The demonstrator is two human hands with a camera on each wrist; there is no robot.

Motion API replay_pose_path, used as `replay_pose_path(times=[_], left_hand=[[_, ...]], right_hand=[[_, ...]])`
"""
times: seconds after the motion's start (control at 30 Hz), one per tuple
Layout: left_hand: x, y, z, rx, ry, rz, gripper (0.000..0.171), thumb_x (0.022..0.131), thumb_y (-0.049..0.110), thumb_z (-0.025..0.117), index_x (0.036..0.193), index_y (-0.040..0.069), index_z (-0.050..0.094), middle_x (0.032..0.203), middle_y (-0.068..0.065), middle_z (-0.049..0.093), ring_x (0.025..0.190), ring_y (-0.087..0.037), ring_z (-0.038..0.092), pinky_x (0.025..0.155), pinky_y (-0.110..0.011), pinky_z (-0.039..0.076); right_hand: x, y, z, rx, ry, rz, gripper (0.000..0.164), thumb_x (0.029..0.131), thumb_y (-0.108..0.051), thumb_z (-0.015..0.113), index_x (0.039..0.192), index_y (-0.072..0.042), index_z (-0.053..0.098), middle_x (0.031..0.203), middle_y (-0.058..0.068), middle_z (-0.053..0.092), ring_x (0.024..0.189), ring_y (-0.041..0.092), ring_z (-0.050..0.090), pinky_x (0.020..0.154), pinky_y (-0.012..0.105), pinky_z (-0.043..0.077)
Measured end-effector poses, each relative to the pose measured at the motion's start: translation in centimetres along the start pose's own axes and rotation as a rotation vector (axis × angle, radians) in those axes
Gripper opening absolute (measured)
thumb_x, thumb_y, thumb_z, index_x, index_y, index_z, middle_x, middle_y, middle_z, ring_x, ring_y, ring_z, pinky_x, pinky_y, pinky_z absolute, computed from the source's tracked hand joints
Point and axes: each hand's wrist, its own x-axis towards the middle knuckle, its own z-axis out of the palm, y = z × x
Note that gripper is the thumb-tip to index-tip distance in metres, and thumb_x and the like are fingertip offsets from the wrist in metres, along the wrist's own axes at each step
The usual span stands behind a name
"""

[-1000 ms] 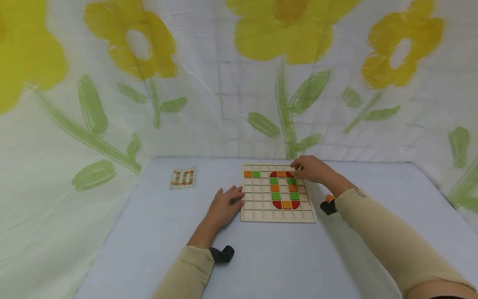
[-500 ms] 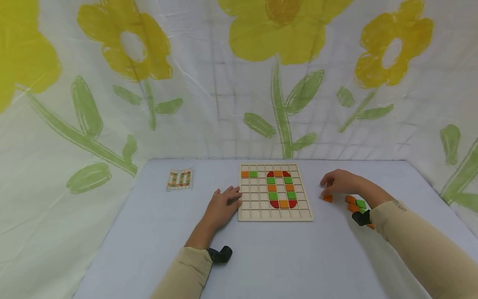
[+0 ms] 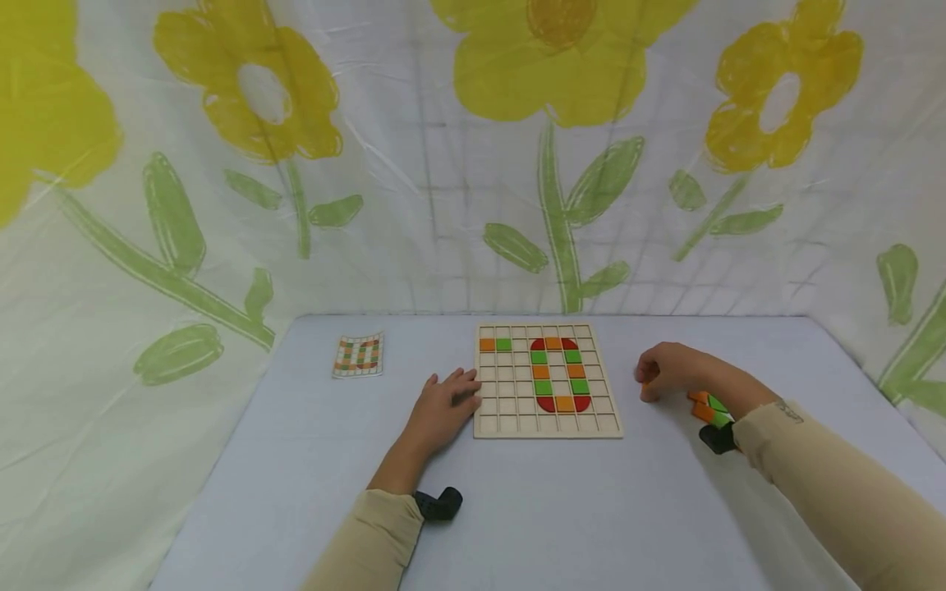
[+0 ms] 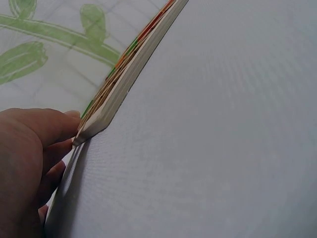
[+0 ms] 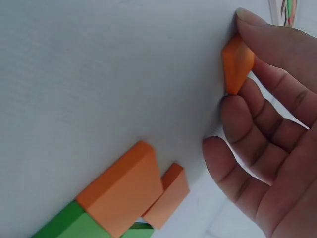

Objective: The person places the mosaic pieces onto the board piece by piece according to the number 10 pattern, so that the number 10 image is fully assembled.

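Observation:
Right of the board, my right hand [image 3: 668, 369] has its thumb and curled fingers around an orange square tile [image 5: 237, 64], low over the table. In the right wrist view the thumb is at the tile's upper end and the fingers are below and behind it. My left hand [image 3: 438, 412] lies at the left edge of the wooden grid board [image 3: 510, 423], fingers extended, fingertips at the rim. Red, orange and green tiles form an oblong ring [image 3: 565, 404] on the board. An orange tile [image 3: 488, 345] and a green tile [image 3: 503, 345] sit side by side near its upper left.
Beside my right wrist lie several loose orange tiles [image 5: 124, 186] and green tiles [image 5: 72, 223], partly hidden by the wrist in the head view. A small printed pattern card [image 3: 358, 355] is at the table's back left. Behind the table hangs a flowered cloth [image 3: 414, 205].
My right hand has moved from the board's upper right corner to the table on its right, then closed on an orange tile lying there. My left hand has stayed at the board's edge.

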Motion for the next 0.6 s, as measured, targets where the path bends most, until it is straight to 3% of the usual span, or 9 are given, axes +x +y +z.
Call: replay_pose_path(times=[0.23,0.47,0.6], left_hand=[[-0.02,-0.19,0.18,0.001,0.011,0.012,0.033,0.096,0.026,0.064,0.125,0.012,0.068,0.144,0.002,0.055,0.142,-0.019,0.041,0.124,-0.048,0.012],[-0.05,-0.04,0.06,0.001,0.006,0.012,0.033,0.096,0.026,0.064,0.125,0.012,0.068,0.144,0.002,0.055,0.142,-0.019,0.041,0.124,-0.048,0.012],[-0.01,-0.02,-0.03,0.006,0.007,0.012,0.033,0.096,0.026,0.064,0.126,0.012,0.068,0.144,0.002,0.054,0.142,-0.019,0.041,0.125,-0.048,0.012]], right_hand=[[-0.44,0.15,0.22,0.015,0.045,-0.025,0.025,0.080,-0.024,0.080,0.095,-0.010,0.065,0.086,0.003,0.061,0.080,0.019,0.053,0.071,0.031,0.046],[-1.00,0.50,0.11,-0.016,0.043,0.057,0.033,0.077,-0.030,0.083,0.096,-0.007,0.068,0.089,0.003,0.063,0.081,0.019,0.054,0.070,0.032,0.048],[-0.96,0.72,0.06,-0.021,0.039,0.048,0.031,0.078,-0.031,0.082,0.093,-0.008,0.068,0.088,0.002,0.063,0.079,0.018,0.054,0.068,0.031,0.048]])
